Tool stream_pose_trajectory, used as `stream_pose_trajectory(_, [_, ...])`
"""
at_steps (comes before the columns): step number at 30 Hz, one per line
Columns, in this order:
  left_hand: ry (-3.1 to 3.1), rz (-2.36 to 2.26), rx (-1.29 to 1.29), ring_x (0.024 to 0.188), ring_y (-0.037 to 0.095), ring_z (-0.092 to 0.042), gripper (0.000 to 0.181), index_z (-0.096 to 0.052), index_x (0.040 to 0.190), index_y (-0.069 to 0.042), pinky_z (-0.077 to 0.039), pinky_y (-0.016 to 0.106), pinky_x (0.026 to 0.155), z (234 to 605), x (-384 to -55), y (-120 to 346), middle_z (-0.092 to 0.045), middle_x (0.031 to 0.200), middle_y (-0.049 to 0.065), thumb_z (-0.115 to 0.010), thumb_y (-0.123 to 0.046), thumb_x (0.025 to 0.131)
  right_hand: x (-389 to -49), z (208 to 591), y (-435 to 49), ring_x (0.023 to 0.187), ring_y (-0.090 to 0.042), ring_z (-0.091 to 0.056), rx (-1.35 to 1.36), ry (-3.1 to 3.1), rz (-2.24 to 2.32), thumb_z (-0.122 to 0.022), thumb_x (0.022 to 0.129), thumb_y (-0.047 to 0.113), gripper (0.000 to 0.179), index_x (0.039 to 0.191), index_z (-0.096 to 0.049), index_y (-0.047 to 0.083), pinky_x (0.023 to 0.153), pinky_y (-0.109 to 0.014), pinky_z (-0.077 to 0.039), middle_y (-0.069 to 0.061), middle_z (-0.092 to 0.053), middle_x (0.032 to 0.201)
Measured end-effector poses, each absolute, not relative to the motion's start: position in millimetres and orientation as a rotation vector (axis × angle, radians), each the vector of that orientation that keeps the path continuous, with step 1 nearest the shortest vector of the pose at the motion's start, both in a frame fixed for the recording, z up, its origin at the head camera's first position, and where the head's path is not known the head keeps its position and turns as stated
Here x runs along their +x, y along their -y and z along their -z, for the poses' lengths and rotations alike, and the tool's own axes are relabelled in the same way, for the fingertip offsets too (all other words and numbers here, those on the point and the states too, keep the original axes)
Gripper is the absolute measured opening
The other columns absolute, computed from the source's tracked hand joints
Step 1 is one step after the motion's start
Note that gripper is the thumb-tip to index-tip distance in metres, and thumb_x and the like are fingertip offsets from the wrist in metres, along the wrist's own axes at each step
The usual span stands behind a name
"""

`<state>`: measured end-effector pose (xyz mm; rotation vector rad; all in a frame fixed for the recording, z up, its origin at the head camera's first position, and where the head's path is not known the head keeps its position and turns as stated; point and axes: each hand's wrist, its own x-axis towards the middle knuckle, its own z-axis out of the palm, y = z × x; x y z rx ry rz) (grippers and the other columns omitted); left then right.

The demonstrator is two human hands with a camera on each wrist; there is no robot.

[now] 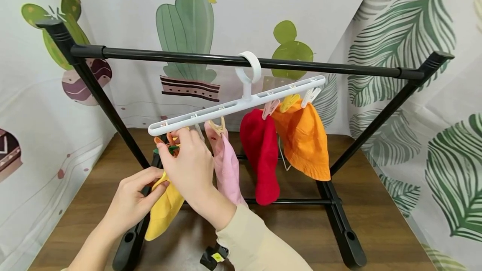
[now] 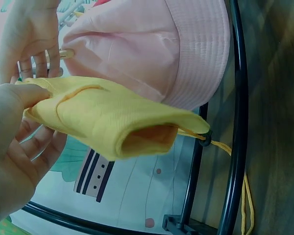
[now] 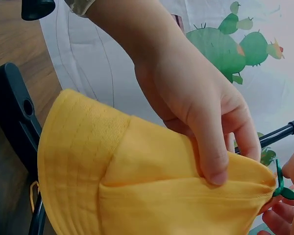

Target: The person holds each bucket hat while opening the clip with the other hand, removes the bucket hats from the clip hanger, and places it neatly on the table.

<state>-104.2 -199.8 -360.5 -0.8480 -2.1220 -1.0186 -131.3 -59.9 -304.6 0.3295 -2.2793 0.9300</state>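
My left hand pinches a yellow bucket hat between thumb and fingers near its crown. The hat hangs folded, brim downward; its green leaf tip points up toward my right hand. At the low left end of a white clip hanger, my right hand pinches an orange clip, partly covered by its fingers. Whether the clip bites the hat is hidden. Beside that hand, a beige clip holds a pink hat.
The hanger's hook loops over a black rack's top bar, and it tilts up to the right. A red hat and an orange hat hang from its right half. The rack stands on a brown wooden table before a patterned cloth.
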Motion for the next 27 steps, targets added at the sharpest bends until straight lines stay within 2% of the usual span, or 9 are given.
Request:
stream_pose_trajectory(3, [2.099, 1.019, -0.856, 0.066, 0.001, -0.045, 0.034, -0.064, 0.082, -0.010, -0.036, 0.012, 0.060, 360, -107, 198, -0.054, 0.073, -0.005, -0.067, 0.017, 0.060, -130, 304, 63, 0.070, -0.005, -0.056, 0.291, 2.304, -0.899, -0.069, 0.078, 0.041, 0.025, 0.090, -0.057, 0.022, 0.051, -0.017, -0.039, 0.009, -0.057, 0.081])
stream_pose_trajectory(6, [2.086, 1.032, -0.873, 0.067, 0.002, -0.046, 0.023, -0.064, 0.081, -0.011, -0.037, 0.013, 0.060, 363, -110, 198, -0.055, 0.075, -0.005, -0.065, 0.009, 0.070, -130, 305, 64, 0.071, -0.006, -0.056, 0.277, 2.308, -0.854, -0.070, 0.076, 0.042, 0.029, 0.091, -0.057, 0.021, 0.052, -0.019, -0.041, 0.009, -0.055, 0.080])
stream_pose_trajectory(10, [2.078, 1.036, -0.884, 0.068, 0.002, -0.047, 0.011, -0.063, 0.081, -0.011, -0.037, 0.013, 0.060, 367, -113, 200, -0.056, 0.076, -0.005, -0.062, -0.001, 0.079, -133, 307, 67, 0.068, -0.007, -0.055, 0.281, 2.265, -0.763, -0.072, 0.074, 0.044, 0.032, 0.089, -0.057, 0.019, 0.055, -0.020, -0.042, 0.008, -0.054, 0.076])
stream_pose_trajectory(15, [2.081, 1.048, -0.886, 0.067, 0.002, -0.047, 0.013, -0.064, 0.083, -0.011, -0.037, 0.012, 0.059, 368, -113, 199, -0.056, 0.076, -0.005, -0.063, 0.001, 0.078, -136, 311, 68, 0.066, -0.006, -0.054, 0.286, 2.200, -0.676, -0.072, 0.073, 0.045, 0.033, 0.084, -0.055, 0.019, 0.055, -0.019, -0.039, 0.008, -0.052, 0.073])
stream_pose_trajectory(20, [2.072, 1.057, -0.905, 0.068, 0.003, -0.048, 0.007, -0.064, 0.081, -0.012, -0.038, 0.014, 0.059, 369, -112, 199, -0.058, 0.077, -0.002, -0.061, -0.011, 0.087, -139, 313, 66, 0.062, -0.007, -0.052, 0.328, 2.145, -0.639, -0.069, 0.075, 0.042, 0.029, 0.080, -0.053, 0.018, 0.053, -0.019, -0.038, 0.008, -0.050, 0.069])
stream_pose_trajectory(23, [2.073, 1.038, -0.893, 0.068, 0.002, -0.048, 0.007, -0.065, 0.081, -0.011, -0.038, 0.014, 0.059, 369, -112, 200, -0.059, 0.076, -0.002, -0.066, -0.004, 0.081, -140, 313, 65, 0.058, -0.007, -0.051, 0.368, 2.122, -0.633, -0.067, 0.077, 0.041, 0.026, 0.079, -0.055, 0.018, 0.051, -0.019, -0.038, 0.007, -0.050, 0.067])
stream_pose_trajectory(27, [2.089, 1.001, -0.854, 0.066, 0.000, -0.046, 0.031, -0.065, 0.082, -0.012, -0.036, 0.011, 0.059, 369, -111, 201, -0.057, 0.074, -0.005, -0.069, 0.012, 0.062, -141, 313, 63, 0.054, -0.006, -0.050, 0.394, 2.106, -0.629, -0.066, 0.078, 0.040, 0.024, 0.078, -0.056, 0.018, 0.048, -0.016, -0.037, 0.008, -0.048, 0.064])
